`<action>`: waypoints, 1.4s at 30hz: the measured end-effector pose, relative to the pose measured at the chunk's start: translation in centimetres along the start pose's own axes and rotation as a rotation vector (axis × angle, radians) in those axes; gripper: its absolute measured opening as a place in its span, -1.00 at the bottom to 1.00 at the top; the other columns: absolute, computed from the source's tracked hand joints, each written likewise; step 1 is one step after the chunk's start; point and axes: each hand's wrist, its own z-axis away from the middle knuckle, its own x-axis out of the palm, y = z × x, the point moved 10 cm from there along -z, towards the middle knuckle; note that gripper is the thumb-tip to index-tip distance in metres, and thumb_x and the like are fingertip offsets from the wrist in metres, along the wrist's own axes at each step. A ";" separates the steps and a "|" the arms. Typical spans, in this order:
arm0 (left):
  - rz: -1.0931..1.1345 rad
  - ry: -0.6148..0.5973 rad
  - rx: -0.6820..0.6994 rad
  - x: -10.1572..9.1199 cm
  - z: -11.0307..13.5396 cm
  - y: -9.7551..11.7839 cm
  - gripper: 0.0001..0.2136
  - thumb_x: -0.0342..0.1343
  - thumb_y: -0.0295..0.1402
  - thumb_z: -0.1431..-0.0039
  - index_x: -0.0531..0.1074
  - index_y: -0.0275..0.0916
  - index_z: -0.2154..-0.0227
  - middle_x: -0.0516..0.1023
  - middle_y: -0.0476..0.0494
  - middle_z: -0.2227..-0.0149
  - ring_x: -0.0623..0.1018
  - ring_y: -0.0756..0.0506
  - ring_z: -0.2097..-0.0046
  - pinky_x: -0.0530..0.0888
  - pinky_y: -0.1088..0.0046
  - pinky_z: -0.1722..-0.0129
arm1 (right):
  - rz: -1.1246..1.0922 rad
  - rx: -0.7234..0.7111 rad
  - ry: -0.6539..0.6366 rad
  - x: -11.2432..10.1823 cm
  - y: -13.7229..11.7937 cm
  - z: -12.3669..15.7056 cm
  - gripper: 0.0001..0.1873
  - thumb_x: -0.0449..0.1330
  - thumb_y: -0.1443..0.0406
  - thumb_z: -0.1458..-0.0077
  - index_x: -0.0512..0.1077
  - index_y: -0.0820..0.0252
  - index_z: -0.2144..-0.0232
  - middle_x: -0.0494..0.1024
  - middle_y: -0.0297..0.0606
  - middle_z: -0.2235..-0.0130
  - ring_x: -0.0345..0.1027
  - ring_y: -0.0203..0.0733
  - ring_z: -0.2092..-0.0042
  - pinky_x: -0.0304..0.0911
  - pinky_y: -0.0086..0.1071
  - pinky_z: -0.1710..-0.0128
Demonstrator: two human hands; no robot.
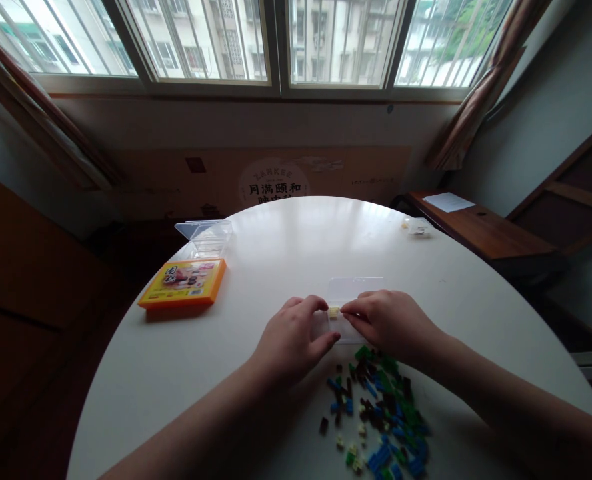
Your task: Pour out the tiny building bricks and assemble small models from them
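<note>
A small clear plastic box point(349, 331) lies on the white table with its lid point(343, 288) folded back. My left hand point(293, 337) curves round the box's left side, thumb at the front and index finger at the back, gripping it. Pale yellow toy bricks point(333, 312) show over the box between my two hands. Pinched thumb and fingers of my right hand point(393, 325) meet the right end of these bricks; the exact contact is small and partly hidden. Just in front, a loose pile of blue, green, brown and yellow toy bricks point(389, 407) spreads over the table.
On the left of the round white table point(276, 247) lies an orange-and-yellow flat case point(189, 281). Behind it stands an open clear plastic container point(209, 239). A small clear packet point(418, 227) sits at the back right. Beyond is a wooden bench point(496, 230) with paper.
</note>
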 end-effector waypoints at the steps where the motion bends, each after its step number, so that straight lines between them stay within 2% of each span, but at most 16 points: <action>1: 0.002 -0.004 0.000 0.0 0.0 0.0 -0.72 0.22 -0.21 -0.09 0.42 -0.15 0.14 0.53 -0.16 0.17 0.50 -0.23 0.09 0.46 0.19 0.10 | -0.012 -0.020 0.008 -0.2 -0.2 0.0 -0.76 0.13 0.26 -0.23 0.60 -0.05 0.20 0.61 -0.36 0.33 0.42 -0.29 0.35 0.11 -0.42 0.40; 5: -0.009 -0.037 -0.039 -0.7 0.1 -0.1 -0.72 0.16 -0.15 -0.15 0.42 -0.16 0.14 0.55 -0.16 0.17 0.53 -0.20 0.17 0.46 0.25 0.20 | -0.082 -0.206 0.011 -1.1 -1.9 0.6 -0.76 0.09 0.25 -0.27 0.57 -0.01 0.16 0.57 -0.37 0.38 0.37 -0.34 0.38 0.09 -0.44 0.40; 8: -0.041 -0.092 -0.020 -1.3 0.2 0.5 -0.83 0.15 -0.20 -0.17 0.46 -0.16 0.28 0.57 -0.08 0.28 0.54 -0.15 0.26 0.44 0.35 0.29 | -0.087 -0.335 -0.022 -2.0 -2.9 1.2 -0.75 0.06 0.23 -0.30 0.56 0.02 0.18 0.54 -0.38 0.41 0.31 -0.36 0.42 0.07 -0.44 0.41; 11: -0.033 -0.202 0.116 -1.2 0.8 2.5 -0.91 0.19 -0.29 -0.14 0.49 -0.16 0.42 0.56 -0.01 0.38 0.53 -0.08 0.33 0.41 0.44 0.34 | -0.048 -0.396 -0.079 -2.6 -3.4 1.9 -0.75 0.05 0.25 -0.29 0.55 0.03 0.22 0.52 -0.38 0.43 0.25 -0.38 0.46 0.02 -0.43 0.44; 13: -0.007 -0.295 0.228 -0.6 1.5 4.0 -0.97 0.21 -0.35 -0.11 0.53 -0.13 0.41 0.57 0.01 0.34 0.53 -0.04 0.34 0.40 0.48 0.34 | -0.025 -0.402 -0.110 -3.0 -3.5 2.2 -0.76 0.07 0.26 -0.28 0.55 0.03 0.26 0.52 -0.39 0.44 0.23 -0.38 0.47 -0.02 -0.43 0.46; 18: 0.005 -0.455 0.375 1.2 3.2 6.0 -0.84 0.21 -0.48 -0.10 0.58 -0.04 0.34 0.58 0.06 0.26 0.56 0.00 0.31 0.41 0.53 0.29 | -0.013 -0.404 -0.095 -4.3 -3.8 2.8 -0.74 0.06 0.27 -0.27 0.54 0.07 0.36 0.47 -0.39 0.48 0.18 -0.38 0.49 -0.07 -0.41 0.47; 22: -0.023 -0.454 0.411 1.8 3.6 6.4 -0.86 0.23 -0.48 -0.08 0.56 -0.05 0.36 0.59 0.08 0.26 0.55 0.00 0.30 0.40 0.54 0.29 | -0.020 -0.426 -0.073 -5.0 -4.4 3.2 -0.75 0.07 0.27 -0.27 0.51 0.10 0.40 0.44 -0.40 0.49 0.13 -0.38 0.49 -0.09 -0.41 0.47; 27: -0.078 -0.455 0.460 2.4 3.9 6.7 -0.92 0.20 -0.45 -0.10 0.53 -0.12 0.41 0.56 0.05 0.29 0.51 0.01 0.33 0.36 0.53 0.33 | -0.005 -0.438 -0.093 -4.8 -4.8 3.2 -0.71 0.07 0.30 -0.24 0.42 0.17 0.52 0.39 -0.39 0.52 0.06 -0.39 0.50 -0.11 -0.41 0.47; 42: -0.099 -0.456 0.451 2.4 3.9 7.1 -0.89 0.13 -0.51 -0.10 0.52 -0.17 0.40 0.54 0.03 0.33 0.49 0.03 0.36 0.34 0.56 0.37 | -0.017 -0.453 -0.080 -4.7 -4.7 3.1 -0.74 0.10 0.32 -0.21 0.39 0.18 0.54 0.38 -0.41 0.53 0.04 -0.40 0.51 -0.13 -0.42 0.48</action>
